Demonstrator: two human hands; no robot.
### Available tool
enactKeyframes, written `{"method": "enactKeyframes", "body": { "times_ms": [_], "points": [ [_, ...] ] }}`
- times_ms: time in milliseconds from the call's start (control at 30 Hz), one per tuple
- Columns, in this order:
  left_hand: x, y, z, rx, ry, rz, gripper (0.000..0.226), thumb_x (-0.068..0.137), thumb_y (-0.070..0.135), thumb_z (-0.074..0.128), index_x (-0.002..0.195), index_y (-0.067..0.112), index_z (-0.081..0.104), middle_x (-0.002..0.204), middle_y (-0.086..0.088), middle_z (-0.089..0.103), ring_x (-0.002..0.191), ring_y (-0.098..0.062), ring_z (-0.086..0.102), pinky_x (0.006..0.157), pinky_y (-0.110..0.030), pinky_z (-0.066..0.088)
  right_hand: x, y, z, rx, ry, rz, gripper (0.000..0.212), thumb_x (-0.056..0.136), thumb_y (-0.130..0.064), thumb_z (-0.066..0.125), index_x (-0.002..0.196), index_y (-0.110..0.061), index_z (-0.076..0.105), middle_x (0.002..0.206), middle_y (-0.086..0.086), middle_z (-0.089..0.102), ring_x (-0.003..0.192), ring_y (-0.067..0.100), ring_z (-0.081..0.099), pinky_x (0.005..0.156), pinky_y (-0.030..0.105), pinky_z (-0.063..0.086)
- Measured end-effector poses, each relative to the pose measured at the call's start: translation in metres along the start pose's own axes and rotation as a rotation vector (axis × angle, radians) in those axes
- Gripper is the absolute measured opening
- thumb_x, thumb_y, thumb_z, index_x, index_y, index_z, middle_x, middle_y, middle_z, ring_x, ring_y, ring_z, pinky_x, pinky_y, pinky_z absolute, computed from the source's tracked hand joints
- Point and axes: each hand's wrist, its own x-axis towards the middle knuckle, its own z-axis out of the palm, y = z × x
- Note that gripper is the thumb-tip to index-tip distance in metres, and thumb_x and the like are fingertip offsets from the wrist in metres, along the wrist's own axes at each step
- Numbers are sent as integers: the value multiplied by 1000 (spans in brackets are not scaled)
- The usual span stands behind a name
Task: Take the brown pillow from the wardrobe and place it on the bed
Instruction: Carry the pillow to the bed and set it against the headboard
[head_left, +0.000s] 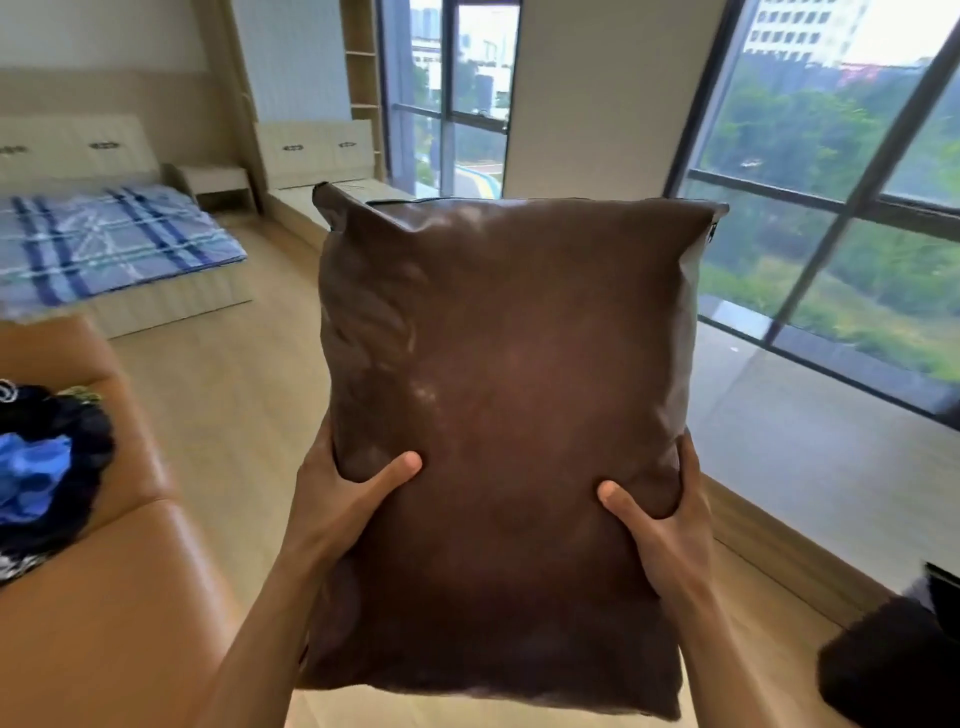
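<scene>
A large brown leather-look pillow (509, 374) fills the middle of the view, held upright in front of me. My left hand (343, 499) grips its lower left edge, thumb pressed into the front. On the lower right edge sits my right hand (660, 525), thumb also on the front. The bed (104, 249), covered with a blue plaid sheet, lies at the far left across the wooden floor. No wardrobe is in view.
An orange-brown sofa (130, 545) with dark and blue clothes (41, 457) stands at the near left. A second bed frame (317, 176) and a small nightstand (218, 182) are at the back. Tall windows (831, 208) line the right side. A dark furry object (893, 660) sits bottom right.
</scene>
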Motion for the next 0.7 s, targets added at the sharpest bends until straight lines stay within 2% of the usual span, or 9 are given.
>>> {"method": "enactKeyframes", "body": {
  "times_ms": [33,133,167,267,300,433,567,633,700],
  "points": [
    [19,-6,3,2,27,-12,121,41,87,80,146,36,52,135,13,68,122,-10,65,106,-43,53,24,5,14,8,-28,-4,121,49,-64,84,157,-48,33,134,-30,57,109,-24,56,84,3,45],
    [77,-24,15,-6,82,-33,121,40,88,80,146,36,53,134,14,68,121,-9,65,105,-41,53,91,20,56,19,-86,-12,119,50,-60,86,157,-49,34,142,-17,60,124,-2,61,101,25,51],
    [101,-32,19,-14,104,-33,121,40,89,79,145,37,53,133,15,68,119,-6,65,104,-38,53,117,25,72,21,-95,-22,120,49,-60,86,157,-49,34,144,-15,60,126,1,60,102,26,50],
    [169,-45,27,-18,141,-40,117,40,89,80,143,40,54,126,24,66,112,6,63,98,-29,51,188,33,117,12,-116,-42,119,48,-64,85,155,-52,34,140,-21,58,113,-24,53,86,1,43],
    [189,-47,29,-24,149,-45,113,41,86,82,141,41,55,125,26,67,110,7,64,97,-29,51,207,34,130,13,-123,-49,117,48,-64,85,154,-54,34,139,-25,58,111,-28,52,83,-1,42],
    [276,-55,33,-21,178,-42,101,50,69,87,141,39,56,126,24,68,112,7,65,97,-29,52,285,34,185,38,-168,-51,117,51,-64,86,154,-55,32,142,-26,56,116,-24,51,89,11,44],
    [350,-67,29,19,237,-30,102,50,70,85,142,39,55,125,27,66,111,12,63,89,-15,48,357,41,249,73,-216,-50,114,52,-59,86,154,-52,35,139,-26,59,120,-13,57,95,17,49],
    [384,-78,23,45,274,-40,102,49,70,85,142,37,55,124,25,67,109,16,62,86,-8,47,390,48,286,83,-264,-57,114,53,-59,87,154,-51,36,140,-25,59,123,-10,57,94,16,48],
    [424,-94,15,73,327,-60,106,48,72,84,143,33,55,126,20,67,109,10,65,88,-11,48,428,57,333,114,-309,-71,116,52,-59,87,155,-47,37,140,-26,58,119,-15,57,88,5,47]
  ]
}}
